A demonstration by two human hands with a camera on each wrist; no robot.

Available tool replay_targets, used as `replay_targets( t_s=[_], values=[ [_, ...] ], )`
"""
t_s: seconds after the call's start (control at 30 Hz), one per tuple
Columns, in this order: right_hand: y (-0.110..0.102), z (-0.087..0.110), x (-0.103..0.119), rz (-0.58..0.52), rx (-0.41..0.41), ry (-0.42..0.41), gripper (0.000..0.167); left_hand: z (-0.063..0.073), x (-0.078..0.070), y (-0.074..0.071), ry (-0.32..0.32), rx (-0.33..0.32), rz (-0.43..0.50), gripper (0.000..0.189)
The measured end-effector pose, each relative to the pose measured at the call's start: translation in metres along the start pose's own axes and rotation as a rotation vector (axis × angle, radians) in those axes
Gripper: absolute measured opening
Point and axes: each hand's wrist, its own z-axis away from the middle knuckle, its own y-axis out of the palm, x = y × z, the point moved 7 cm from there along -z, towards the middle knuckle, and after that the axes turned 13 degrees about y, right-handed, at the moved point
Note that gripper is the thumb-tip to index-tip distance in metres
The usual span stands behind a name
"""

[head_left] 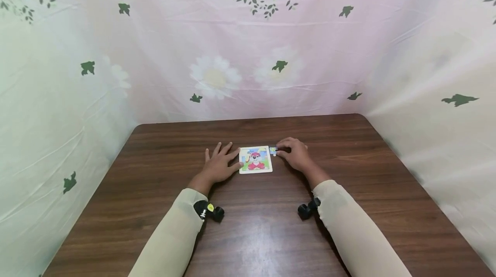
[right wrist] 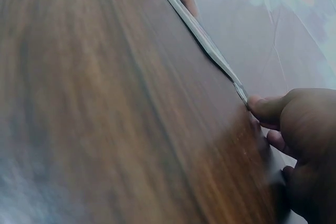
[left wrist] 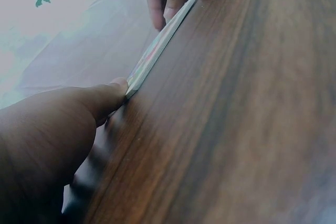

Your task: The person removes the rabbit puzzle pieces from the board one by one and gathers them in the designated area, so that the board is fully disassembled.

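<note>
A small square jigsaw puzzle [head_left: 255,159] with a white border lies on the table and shows a pink and white cartoon animal. My left hand [head_left: 219,166] rests at its left side, fingers spread, the thumb touching the border. In the left wrist view that thumb [left wrist: 118,90] meets the puzzle's near corner. Just beyond the right border, my right hand [head_left: 296,154] pinches a small blue and yellow puzzle piece [head_left: 273,151] between thumb and fingers. The right wrist view shows the thumb [right wrist: 265,109] at the piece's thin edge; the other fingers are partly hidden.
The brown wooden table [head_left: 255,234] runs back to a pale printed cloth [head_left: 248,40] with leaves, birds and daisies, which also hangs at both sides. Black wrist cameras sit on the left cuff [head_left: 197,199] and right cuff [head_left: 325,188].
</note>
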Motion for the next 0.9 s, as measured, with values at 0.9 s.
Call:
replay_targets(
  t_s=[0.9],
  values=[
    [0.0048, -0.0024, -0.0030, 0.020, 0.021, 0.052, 0.031, 0.0002, -0.0023, -0.0010, -0.012, 0.015, -0.022, 0.069]
  ],
)
